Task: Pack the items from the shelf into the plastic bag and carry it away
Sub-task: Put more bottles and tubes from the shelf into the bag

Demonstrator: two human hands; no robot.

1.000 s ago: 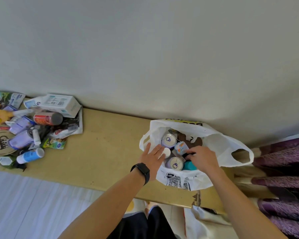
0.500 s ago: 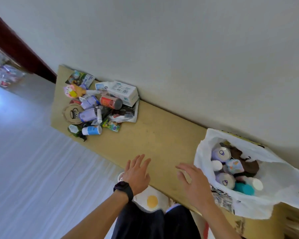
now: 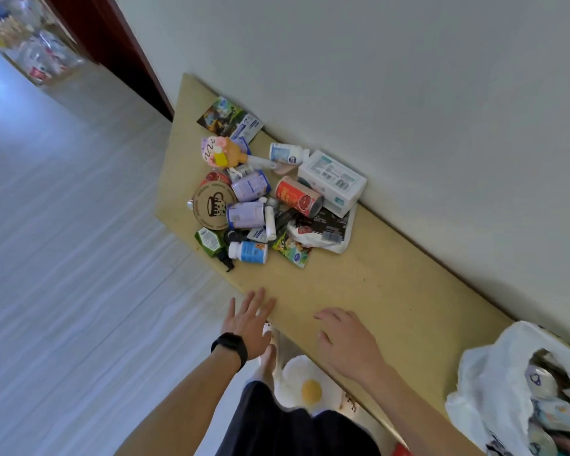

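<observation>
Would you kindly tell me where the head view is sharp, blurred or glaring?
Head view: tilted, so the shelf runs diagonally; the red can mid-frame is fairly sharp; the plastic bag at lower right is smeared; the floor at left has a bluish-white sheen; the upper left corner is blurred.

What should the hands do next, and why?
Probably reach the left hand forward to the blue-label bottle, the nearest thing on the shelf. It and the right hand hold nothing, and the plastic bag stands open.
</observation>
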